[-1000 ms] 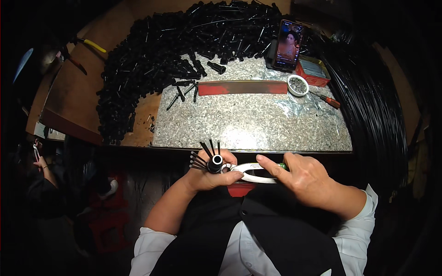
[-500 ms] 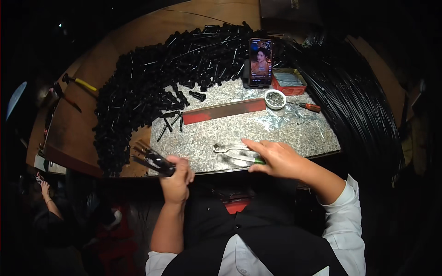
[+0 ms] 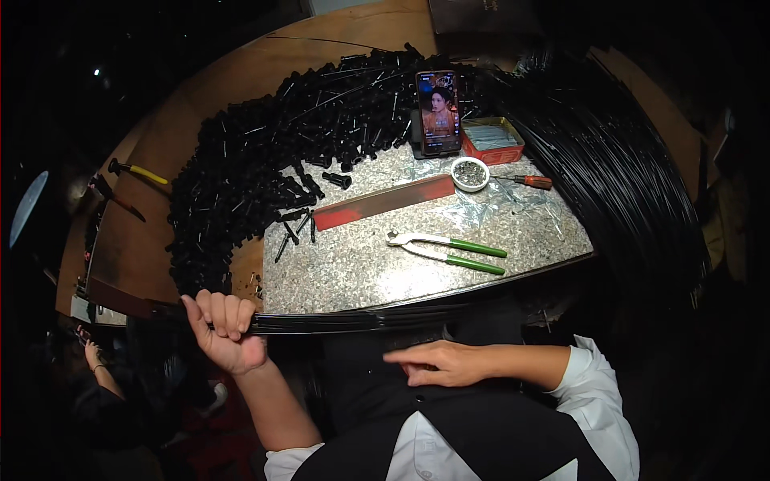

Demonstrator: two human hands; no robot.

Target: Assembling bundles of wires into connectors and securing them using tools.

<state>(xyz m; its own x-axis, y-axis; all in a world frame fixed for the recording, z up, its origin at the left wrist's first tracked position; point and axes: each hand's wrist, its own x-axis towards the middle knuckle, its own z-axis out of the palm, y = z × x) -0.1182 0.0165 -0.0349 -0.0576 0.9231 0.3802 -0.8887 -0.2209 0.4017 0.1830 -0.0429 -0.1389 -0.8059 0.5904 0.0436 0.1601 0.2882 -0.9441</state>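
Observation:
My left hand (image 3: 224, 330) is closed round a bundle of long thin black rods (image 3: 345, 321) at the table's near edge. The bundle stretches to the right along that edge, in front of my body. My right hand (image 3: 441, 363) hovers below the bundle with its index finger stretched out and nothing visible in it; the other fingers are partly hidden. On the speckled stone slab (image 3: 345, 272) lie green-handled pincers (image 3: 451, 242), touched by neither hand, jaws to the left. Behind them a long red-brown bar (image 3: 385, 202) rests at a slant.
A large heap of black tubular parts (image 3: 241, 160) covers the left and back. A phone (image 3: 439, 120), white bowl of small metal pieces (image 3: 471, 173), red tin (image 3: 513, 152) and screwdriver (image 3: 533, 182) stand or lie back right, beside many black rods (image 3: 609, 160). A hammer (image 3: 148, 174) lies far left.
My right hand has left the pincers, now lying turned on the slab, and drawn back toward my body. My left hand has moved left and down, and the bundle now lies lengthwise along the edge.

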